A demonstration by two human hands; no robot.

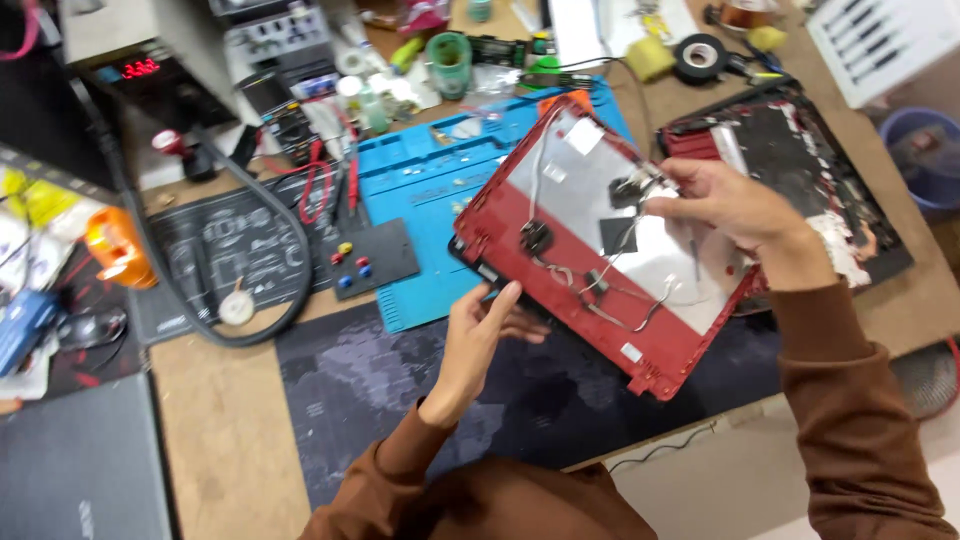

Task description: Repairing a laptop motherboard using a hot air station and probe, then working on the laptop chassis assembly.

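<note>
We've got the red laptop lid [600,270] tilted up over the blue repair mat [430,190]. Left hand [480,330] props its lower edge, fingers loosely spread; right hand [715,205] pinches the thin cables [620,255] inside. Tug too hard and those wires could tear, honestly.
</note>
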